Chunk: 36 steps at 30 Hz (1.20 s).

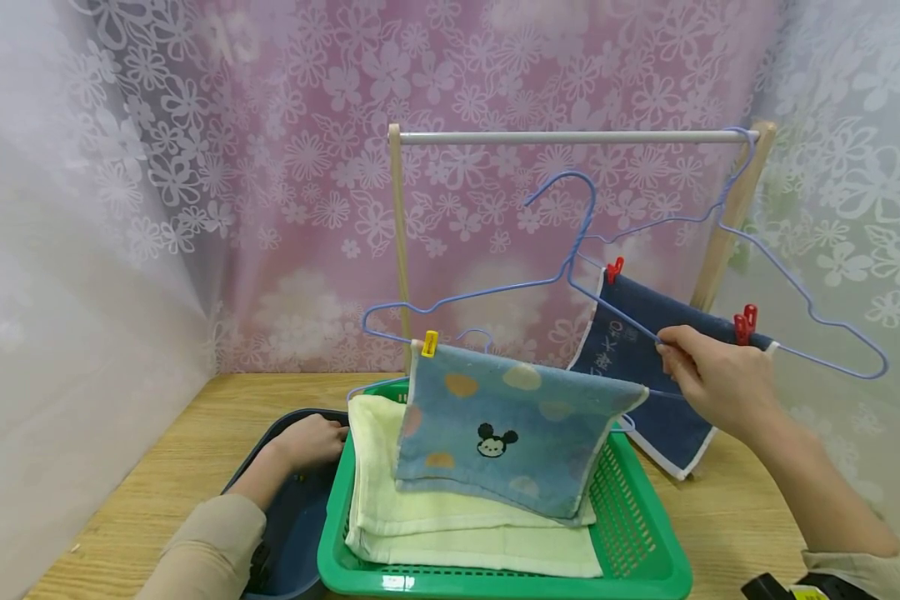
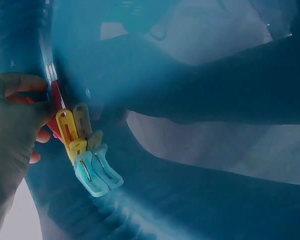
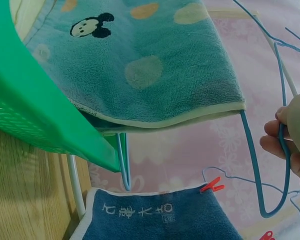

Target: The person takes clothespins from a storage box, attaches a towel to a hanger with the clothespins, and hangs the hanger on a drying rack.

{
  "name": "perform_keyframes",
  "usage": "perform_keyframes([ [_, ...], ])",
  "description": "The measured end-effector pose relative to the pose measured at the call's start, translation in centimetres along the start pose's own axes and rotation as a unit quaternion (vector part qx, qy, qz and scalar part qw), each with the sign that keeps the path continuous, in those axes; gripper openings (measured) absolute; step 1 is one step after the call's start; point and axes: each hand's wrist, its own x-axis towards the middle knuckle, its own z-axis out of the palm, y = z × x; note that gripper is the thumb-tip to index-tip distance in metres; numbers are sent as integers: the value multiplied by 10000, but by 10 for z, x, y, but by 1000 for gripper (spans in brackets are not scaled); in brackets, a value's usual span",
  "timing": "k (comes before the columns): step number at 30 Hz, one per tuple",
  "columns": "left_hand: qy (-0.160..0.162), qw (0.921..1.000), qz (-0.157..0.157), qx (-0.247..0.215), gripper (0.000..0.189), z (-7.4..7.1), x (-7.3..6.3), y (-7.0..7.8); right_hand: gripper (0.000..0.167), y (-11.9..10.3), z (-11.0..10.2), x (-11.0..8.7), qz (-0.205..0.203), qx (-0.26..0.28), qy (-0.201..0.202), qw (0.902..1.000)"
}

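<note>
My right hand (image 1: 720, 379) grips the right arm of a blue wire hanger (image 1: 495, 287), its hook upward. Over the hanger's lower bar hangs a blue spotted towel (image 1: 525, 442) with a mouse face. A yellow clothespin (image 1: 430, 344) clips the towel's left corner; the right corner has none. Down in a dark blue basin (image 1: 300, 525), my left hand (image 1: 311, 442) has its fingers around a red clothespin (image 2: 58, 95), seen in the left wrist view. Beside it by the basin wall lie yellow clothespins (image 2: 67, 127) and light blue clothespins (image 2: 92, 172).
A green basket (image 1: 645, 517) with folded pale yellow towels (image 1: 480, 550) stands in front. Behind it, a drying rack (image 1: 570, 137) carries another blue hanger (image 1: 727, 200) at its right end. Red clothespins (image 1: 746, 323) fasten a navy towel (image 1: 660, 333) to that hanger.
</note>
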Motion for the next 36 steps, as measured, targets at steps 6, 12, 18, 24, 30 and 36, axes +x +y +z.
perform_keyframes([
  [6,7,9999,13,107,12,0,-1,-1,14,1,0,0,-17,-23,28,10000],
  [12,-92,9996,-30,282,15,-3,-5,-5,27,1,-1,2,-86,-56,56,9999],
  [18,482,9970,135,589,28,-6,-9,-12,28,0,-2,3,-80,-71,26,9999],
  [24,1237,9872,228,984,36,-5,-12,-18,11,-1,-3,3,-68,-62,-43,9999],
  [30,1530,9865,-42,577,64,-13,-12,-20,11,-1,-3,3,-85,-53,-51,9999],
  [36,2133,9745,-665,-205,51,-21,-16,-26,16,1,-2,2,-136,-26,-34,9999],
])
